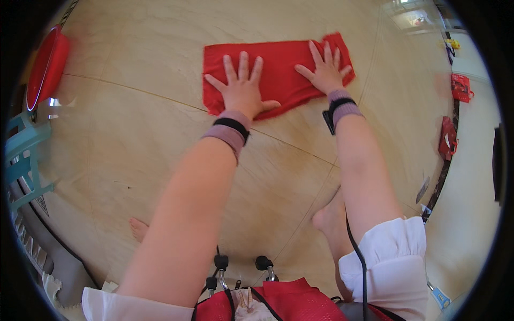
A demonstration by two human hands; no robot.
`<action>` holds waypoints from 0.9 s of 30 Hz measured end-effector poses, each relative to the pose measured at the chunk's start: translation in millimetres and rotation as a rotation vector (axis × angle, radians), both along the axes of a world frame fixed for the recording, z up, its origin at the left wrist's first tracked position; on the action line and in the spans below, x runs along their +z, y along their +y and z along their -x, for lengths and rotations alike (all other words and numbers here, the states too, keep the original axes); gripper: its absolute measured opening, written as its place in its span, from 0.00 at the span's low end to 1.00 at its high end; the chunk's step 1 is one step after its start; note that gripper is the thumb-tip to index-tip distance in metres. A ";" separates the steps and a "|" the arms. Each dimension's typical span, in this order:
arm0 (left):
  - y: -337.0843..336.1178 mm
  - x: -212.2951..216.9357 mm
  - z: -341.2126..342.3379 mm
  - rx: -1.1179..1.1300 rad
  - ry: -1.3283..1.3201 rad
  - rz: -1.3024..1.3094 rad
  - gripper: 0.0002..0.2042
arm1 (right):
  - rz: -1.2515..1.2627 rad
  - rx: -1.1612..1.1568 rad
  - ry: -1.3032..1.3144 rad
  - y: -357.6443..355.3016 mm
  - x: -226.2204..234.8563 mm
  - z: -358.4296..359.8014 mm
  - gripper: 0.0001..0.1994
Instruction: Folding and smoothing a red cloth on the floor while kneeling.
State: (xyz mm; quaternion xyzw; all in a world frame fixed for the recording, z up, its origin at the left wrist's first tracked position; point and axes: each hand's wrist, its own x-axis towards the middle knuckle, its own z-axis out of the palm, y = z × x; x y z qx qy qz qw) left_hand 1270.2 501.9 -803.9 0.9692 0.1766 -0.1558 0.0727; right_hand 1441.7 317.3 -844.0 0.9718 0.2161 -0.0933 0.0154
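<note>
A red cloth (pixel 284 75) lies spread on the tiled floor in front of me, roughly rectangular, with its far right corner bunched up. My left hand (pixel 242 91) rests on the cloth's left half, palm down, fingers spread. On the right end, near the bunched corner, my right hand (pixel 325 72) also presses flat with its fingers apart. Both wrists wear purple bands with black straps, and a small dark device sits at the right one. Neither hand grips the cloth.
A red basin (pixel 49 67) leans at the far left above a light-blue plastic stool (pixel 27 155). Grey furniture (pixel 64 267) stands at the lower left. Along the right wall are red bags (pixel 447 138). My bare feet are on the beige tiles (pixel 278 198); a black cable hangs by my right arm.
</note>
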 end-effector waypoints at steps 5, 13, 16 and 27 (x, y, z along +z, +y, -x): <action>-61.9 -5.9 32.8 -0.245 -0.042 0.104 0.64 | 0.000 -0.307 -0.016 -99.6 -5.9 87.5 0.52; -40.4 -15.0 157.3 -0.391 -0.001 0.159 0.68 | -0.004 -0.422 0.015 -93.4 -15.3 300.0 0.51; -30.3 -20.8 205.5 -0.345 0.012 0.150 0.68 | 0.002 -0.341 0.075 -76.8 -10.1 362.1 0.52; -47.7 -23.1 255.2 -0.026 0.137 0.055 0.73 | -0.206 0.419 0.075 -42.5 -4.6 288.7 0.50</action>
